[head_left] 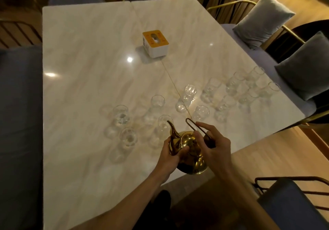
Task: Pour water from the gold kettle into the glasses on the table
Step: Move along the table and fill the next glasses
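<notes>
The gold kettle [191, 151] is held above the near edge of the marble table [85, 55], tilted with its spout tip at the rim of a clear glass [164, 125]. My left hand [169, 155] cups the kettle body under the spout. My right hand [214, 145] grips the kettle's wire handle and presses on the lid side. Several clear glasses stand in two loose rows across the table, from the left pair [121, 116] [128, 139] to the far right group [256, 85]. I cannot tell whether water is flowing.
A white and orange tissue box [155, 43] sits mid-table. Grey cushions [263, 17] rest on a bench along the right side. A blue chair [292, 203] stands at the lower right, and a dark bench runs along the left edge.
</notes>
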The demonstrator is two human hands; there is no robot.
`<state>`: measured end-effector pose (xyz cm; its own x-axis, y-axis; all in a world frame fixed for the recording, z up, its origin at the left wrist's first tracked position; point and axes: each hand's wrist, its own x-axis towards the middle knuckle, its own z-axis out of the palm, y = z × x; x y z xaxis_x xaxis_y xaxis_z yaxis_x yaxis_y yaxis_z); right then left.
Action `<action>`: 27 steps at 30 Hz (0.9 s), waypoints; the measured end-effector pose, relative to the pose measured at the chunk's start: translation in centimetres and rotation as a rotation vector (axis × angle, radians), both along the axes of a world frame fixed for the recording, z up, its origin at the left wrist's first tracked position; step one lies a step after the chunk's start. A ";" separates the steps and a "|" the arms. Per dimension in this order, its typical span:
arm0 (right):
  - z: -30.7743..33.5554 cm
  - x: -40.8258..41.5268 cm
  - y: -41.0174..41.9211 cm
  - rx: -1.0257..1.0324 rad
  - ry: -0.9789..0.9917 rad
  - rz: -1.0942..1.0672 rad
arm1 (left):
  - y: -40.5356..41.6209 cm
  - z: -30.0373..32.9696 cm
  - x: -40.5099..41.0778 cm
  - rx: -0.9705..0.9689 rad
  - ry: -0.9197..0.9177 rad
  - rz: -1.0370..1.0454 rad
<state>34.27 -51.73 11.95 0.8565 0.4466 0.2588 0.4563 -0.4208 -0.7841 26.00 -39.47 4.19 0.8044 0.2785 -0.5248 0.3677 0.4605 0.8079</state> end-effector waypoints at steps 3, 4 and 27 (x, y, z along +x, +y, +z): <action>-0.2 0.6 0.4 -0.005 0.017 -0.008 | 0.2 -0.4 0.6 -0.015 0.013 -0.015; -0.2 0.8 0.5 -0.011 0.022 -0.010 | 0.3 -0.6 0.8 -0.026 0.021 -0.018; -1.8 8.8 0.1 -0.083 0.143 0.227 | -3.0 -1.9 6.2 -0.189 0.169 0.107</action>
<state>43.04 -51.63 10.15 0.7571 0.6460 0.0969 0.4331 -0.3854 -0.8148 32.20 -42.46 2.29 0.6721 0.2418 -0.6998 0.4309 0.6409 0.6353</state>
